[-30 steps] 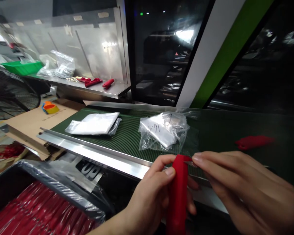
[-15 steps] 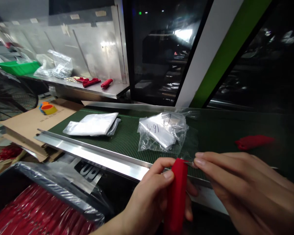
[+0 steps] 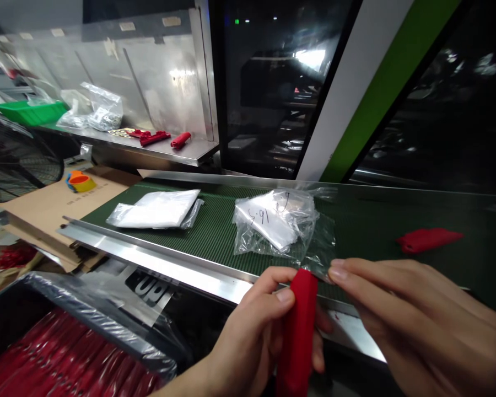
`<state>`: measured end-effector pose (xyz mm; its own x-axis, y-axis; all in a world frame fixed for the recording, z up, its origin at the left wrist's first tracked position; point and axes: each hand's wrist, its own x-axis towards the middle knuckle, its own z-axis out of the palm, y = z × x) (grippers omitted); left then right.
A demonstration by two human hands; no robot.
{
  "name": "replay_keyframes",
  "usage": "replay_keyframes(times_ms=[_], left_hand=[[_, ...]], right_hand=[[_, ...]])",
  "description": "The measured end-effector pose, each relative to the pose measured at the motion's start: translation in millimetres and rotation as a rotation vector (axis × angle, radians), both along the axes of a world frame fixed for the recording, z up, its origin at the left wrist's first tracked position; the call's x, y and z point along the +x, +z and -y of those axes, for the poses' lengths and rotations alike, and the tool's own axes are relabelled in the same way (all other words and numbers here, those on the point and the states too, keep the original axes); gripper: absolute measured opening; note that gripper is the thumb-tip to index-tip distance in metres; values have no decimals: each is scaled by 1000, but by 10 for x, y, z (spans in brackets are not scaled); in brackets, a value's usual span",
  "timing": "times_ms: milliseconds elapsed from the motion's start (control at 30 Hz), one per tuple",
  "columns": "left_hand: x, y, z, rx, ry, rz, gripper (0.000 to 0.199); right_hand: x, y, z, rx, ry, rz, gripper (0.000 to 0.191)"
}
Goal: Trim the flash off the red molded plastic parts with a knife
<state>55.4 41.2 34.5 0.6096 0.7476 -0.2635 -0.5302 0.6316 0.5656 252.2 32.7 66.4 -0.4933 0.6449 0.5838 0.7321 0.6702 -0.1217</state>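
Observation:
My left hand [image 3: 258,325] is closed around a long red plastic part [image 3: 298,331], which stands nearly upright with its narrow end on top. The lower end of the part runs out of view. Close to that top end, my right hand [image 3: 409,314] pinches a thin, pointed metal blade [image 3: 323,277] between thumb and fingertips. The blade's tip lies at the upper right edge of the red part; whether it touches, I cannot tell. Most of the blade is hidden by the fingers. Another red plastic part [image 3: 430,240] lies on the green conveyor belt [image 3: 215,220] behind my right hand.
A crumpled clear bag [image 3: 273,220] with handwriting and a white packet [image 3: 159,209] lie on the belt. A black plastic-lined crate [image 3: 107,325] holds many red parts at lower left. Tape rolls [image 3: 81,182] rest on cardboard. A metal shelf [image 3: 190,154] carries red pieces and bags.
The blade tip in my right hand has shifted slightly down along the top right edge of the red part. My left hand keeps its hold, almost still.

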Motion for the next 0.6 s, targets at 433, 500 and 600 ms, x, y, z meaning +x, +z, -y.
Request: replay_keyframes(times_ms=[433, 500, 600], left_hand=[[-12, -20, -61, -75, -10, 24, 25], [-28, 6, -86, -91, -3, 8, 22], [-39, 54, -122, -85, 3, 5, 19]], right_hand=[[-33, -119, 151, -22, 18, 22, 38], [-81, -153, 209, -36, -30, -20, 34], [-161, -205, 299, -39, -51, -65, 30]])
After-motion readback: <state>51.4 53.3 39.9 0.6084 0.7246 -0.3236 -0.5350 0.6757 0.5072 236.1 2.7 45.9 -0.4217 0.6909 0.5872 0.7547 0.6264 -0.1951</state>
